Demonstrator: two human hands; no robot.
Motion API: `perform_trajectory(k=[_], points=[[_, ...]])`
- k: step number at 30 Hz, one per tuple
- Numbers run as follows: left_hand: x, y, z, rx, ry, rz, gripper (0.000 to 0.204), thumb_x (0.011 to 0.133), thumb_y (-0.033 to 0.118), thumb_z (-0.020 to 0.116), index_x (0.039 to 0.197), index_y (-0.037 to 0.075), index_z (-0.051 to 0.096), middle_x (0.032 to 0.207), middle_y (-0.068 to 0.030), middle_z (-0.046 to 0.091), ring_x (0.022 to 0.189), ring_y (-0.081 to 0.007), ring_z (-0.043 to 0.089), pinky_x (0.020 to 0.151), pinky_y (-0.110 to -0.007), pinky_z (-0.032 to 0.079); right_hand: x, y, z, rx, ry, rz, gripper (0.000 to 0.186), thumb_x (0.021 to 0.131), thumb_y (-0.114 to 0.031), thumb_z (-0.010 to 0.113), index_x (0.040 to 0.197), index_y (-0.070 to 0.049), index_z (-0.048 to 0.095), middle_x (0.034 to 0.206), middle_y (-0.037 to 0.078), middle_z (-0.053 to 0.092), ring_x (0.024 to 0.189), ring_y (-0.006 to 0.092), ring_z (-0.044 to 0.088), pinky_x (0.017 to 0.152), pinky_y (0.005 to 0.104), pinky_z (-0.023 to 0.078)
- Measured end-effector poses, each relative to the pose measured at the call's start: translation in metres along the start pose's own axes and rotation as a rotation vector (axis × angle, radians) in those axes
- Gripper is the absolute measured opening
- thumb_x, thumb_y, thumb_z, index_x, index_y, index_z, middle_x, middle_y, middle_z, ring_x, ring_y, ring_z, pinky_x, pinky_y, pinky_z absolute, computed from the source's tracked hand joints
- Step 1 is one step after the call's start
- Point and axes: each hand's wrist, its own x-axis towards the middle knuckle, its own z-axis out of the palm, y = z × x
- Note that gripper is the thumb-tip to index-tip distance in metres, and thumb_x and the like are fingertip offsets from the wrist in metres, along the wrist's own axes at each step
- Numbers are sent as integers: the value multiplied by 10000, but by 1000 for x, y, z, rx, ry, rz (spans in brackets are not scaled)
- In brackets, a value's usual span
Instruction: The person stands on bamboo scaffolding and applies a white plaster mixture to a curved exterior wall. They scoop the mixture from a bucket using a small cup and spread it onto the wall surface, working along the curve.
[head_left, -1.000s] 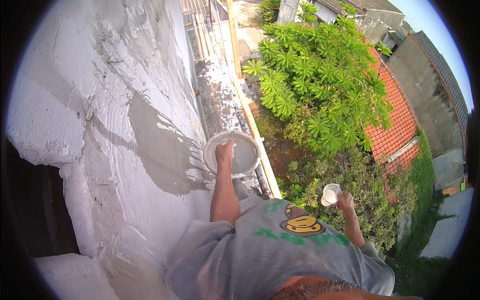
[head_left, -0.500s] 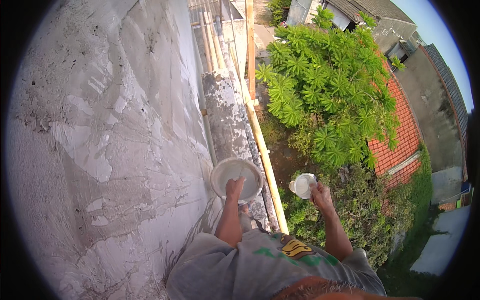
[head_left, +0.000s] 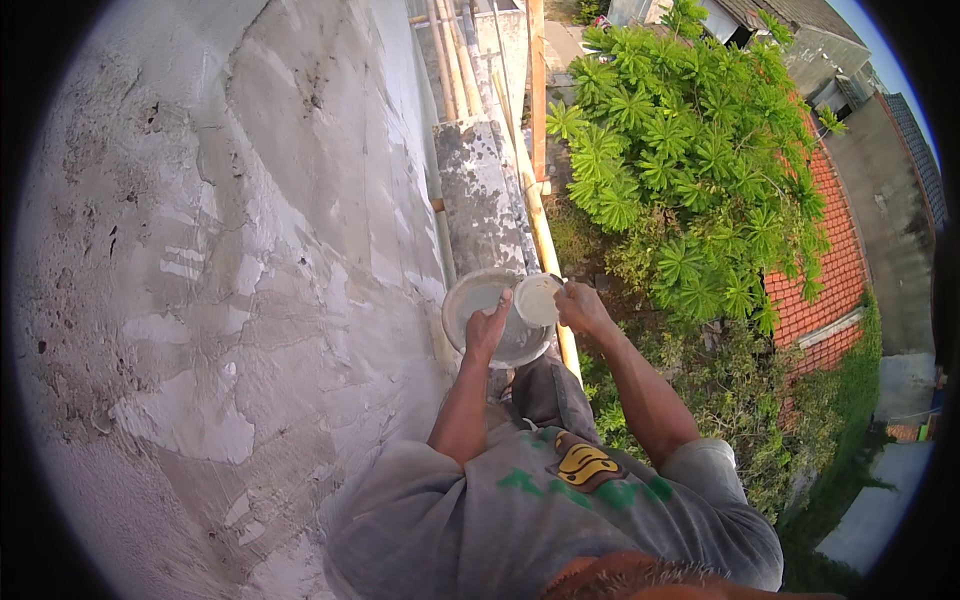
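My left hand (head_left: 484, 330) holds a round grey basin (head_left: 460, 305) with grey, wet material inside; its thumb lies over the inside, and some of its fingers are hidden. My right hand (head_left: 582, 308) grips a small pale cup (head_left: 537, 300), tilted over the basin's right side, with pale grey material visible in it. The basin is above a narrow, paint-spotted ledge (head_left: 473, 190) beside a roughly plastered wall (head_left: 230, 300) on my left.
Bamboo poles (head_left: 543, 235) and an upright timber (head_left: 537, 100) run along the ledge's outer side. Below and to the right are a leafy tree (head_left: 680, 160), a red tiled roof (head_left: 820, 240) and grey walls (head_left: 880, 190). More poles (head_left: 450, 70) lie at the ledge's far end.
My right hand has brought the cup up and leftward from beside the foliage to the basin. The basin in my left hand has shifted right in view, and the camera's view has shifted.
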Motion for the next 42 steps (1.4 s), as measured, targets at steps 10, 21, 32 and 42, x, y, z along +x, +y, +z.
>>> perform_trajectory(k=[10, 21, 32, 42], points=[[50, 66, 7, -120, -91, -25, 627, 836, 534, 643, 950, -78, 711, 876, -232, 710, 879, -320, 689, 782, -409, 493, 89, -13, 2, -121, -154, -83, 255, 829, -188, 545, 776, 41, 643, 564, 104, 596, 469, 198, 590, 446, 346, 471], [137, 111, 13, -36, -164, -94, 628, 876, 536, 594, 762, -77, 667, 678, -157, 649, 688, -245, 613, 667, -417, 464, 158, 13, -16, -118, -62, -214, 209, 825, -131, 518, 726, 32, 604, 571, 124, 619, 440, 201, 584, 420, 344, 467], [210, 183, 1, -40, -308, -47, 705, 865, 548, 622, 1142, -100, 632, 1022, -156, 626, 901, -236, 595, 650, -379, 518, 207, -104, -9, -703, -9, -271, 865, 772, -450, 729, 1477, -181, 305, 1387, 252, 437, 1219, 441, 510, 972, 490, 466], [293, 228, 24, -91, -344, 11, 629, 866, 544, 618, 855, -80, 693, 752, -134, 644, 625, -212, 586, 574, -361, 479, 352, -85, -9, -585, -86, -283, 785, 768, -410, 734, 1395, -99, 380, 1298, 268, 504, 1178, 411, 545, 947, 486, 473]])
